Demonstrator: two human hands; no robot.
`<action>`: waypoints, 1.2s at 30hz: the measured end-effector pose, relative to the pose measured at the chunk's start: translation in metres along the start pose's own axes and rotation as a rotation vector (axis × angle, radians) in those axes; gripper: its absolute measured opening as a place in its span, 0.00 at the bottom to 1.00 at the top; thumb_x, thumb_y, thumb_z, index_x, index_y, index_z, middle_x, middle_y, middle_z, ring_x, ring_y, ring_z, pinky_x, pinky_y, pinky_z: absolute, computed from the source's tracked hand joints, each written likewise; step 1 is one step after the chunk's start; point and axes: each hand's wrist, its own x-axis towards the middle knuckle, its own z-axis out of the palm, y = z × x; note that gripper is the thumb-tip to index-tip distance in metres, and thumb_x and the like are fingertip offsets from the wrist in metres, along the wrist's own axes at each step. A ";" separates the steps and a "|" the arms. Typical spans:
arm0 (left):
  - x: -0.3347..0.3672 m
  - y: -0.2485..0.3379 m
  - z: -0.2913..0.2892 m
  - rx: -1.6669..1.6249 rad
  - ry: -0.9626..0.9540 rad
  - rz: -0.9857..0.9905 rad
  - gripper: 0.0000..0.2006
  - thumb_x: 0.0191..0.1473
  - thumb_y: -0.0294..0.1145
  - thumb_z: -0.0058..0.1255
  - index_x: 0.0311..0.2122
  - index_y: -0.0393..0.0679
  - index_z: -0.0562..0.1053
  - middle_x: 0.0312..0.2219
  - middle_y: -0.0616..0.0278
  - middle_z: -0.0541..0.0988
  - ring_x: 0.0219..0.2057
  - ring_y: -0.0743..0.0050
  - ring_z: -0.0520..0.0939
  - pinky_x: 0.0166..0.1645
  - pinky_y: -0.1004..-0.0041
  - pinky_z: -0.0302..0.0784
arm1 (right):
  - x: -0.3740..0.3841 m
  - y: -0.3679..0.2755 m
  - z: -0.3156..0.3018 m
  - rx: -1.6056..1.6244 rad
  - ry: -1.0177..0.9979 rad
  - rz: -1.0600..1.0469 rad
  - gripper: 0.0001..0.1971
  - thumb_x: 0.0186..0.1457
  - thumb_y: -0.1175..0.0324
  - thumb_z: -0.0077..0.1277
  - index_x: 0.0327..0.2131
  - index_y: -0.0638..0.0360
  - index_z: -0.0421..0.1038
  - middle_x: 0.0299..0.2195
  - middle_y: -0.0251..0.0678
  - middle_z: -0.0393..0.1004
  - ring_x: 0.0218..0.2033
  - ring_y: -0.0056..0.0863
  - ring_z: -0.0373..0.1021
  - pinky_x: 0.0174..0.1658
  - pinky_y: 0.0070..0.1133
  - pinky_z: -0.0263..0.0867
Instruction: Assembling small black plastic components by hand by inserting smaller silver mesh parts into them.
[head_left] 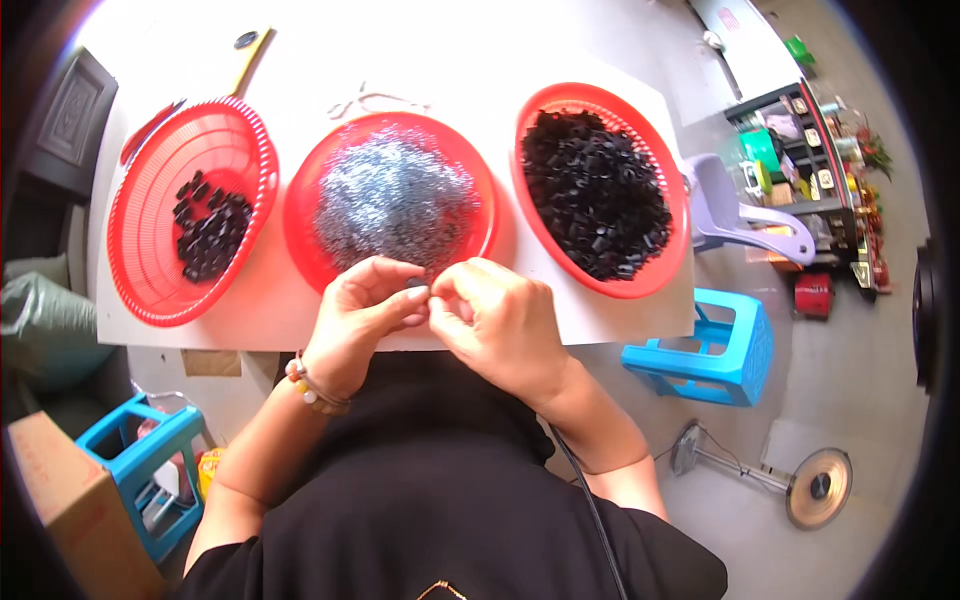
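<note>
My left hand [362, 310] and my right hand [492, 318] meet fingertip to fingertip at the near edge of a white table [290, 310]. Between them they pinch a small black part [415, 284]; whether a metal piece is also held I cannot tell. Just beyond the fingers sits a red round basket [305, 205] heaped with small silvery metal pieces [392, 195]. The red basket on the left [150, 270] holds a small pile of black parts [210, 232]. The red basket on the right [662, 275] is full of loose black parts [592, 195].
A blue plastic stool [715, 350] stands on the floor at the right, with a lilac dustpan [730, 215] and a shelf of goods [810, 150] beyond. Another blue stool [140, 465] and a cardboard box [60, 500] are at the lower left. A fan base [815, 488] lies lower right.
</note>
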 end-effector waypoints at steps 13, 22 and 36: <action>-0.003 -0.006 0.002 -0.450 -0.251 -0.332 0.08 0.55 0.26 0.48 0.41 0.43 0.70 0.31 0.61 0.77 0.34 0.73 0.79 0.39 0.75 0.77 | -0.005 0.011 -0.026 0.435 -0.136 0.149 0.16 0.46 0.66 0.61 0.36 0.56 0.65 0.16 0.30 0.65 0.17 0.15 0.63 0.22 0.16 0.58; 0.000 -0.008 -0.003 -0.467 -0.155 -0.301 0.09 0.56 0.26 0.45 0.43 0.42 0.68 0.32 0.58 0.77 0.31 0.71 0.81 0.38 0.75 0.79 | -0.006 0.084 -0.086 -0.143 0.289 0.322 0.08 0.45 0.69 0.60 0.28 0.62 0.73 0.22 0.33 0.71 0.20 0.21 0.67 0.25 0.19 0.63; 0.001 -0.006 -0.007 -0.481 -0.172 -0.305 0.09 0.55 0.26 0.46 0.42 0.42 0.69 0.33 0.57 0.77 0.32 0.72 0.80 0.38 0.75 0.79 | 0.004 0.124 -0.103 -0.018 0.020 0.702 0.14 0.46 0.58 0.59 0.28 0.61 0.76 0.20 0.38 0.75 0.23 0.26 0.72 0.30 0.22 0.67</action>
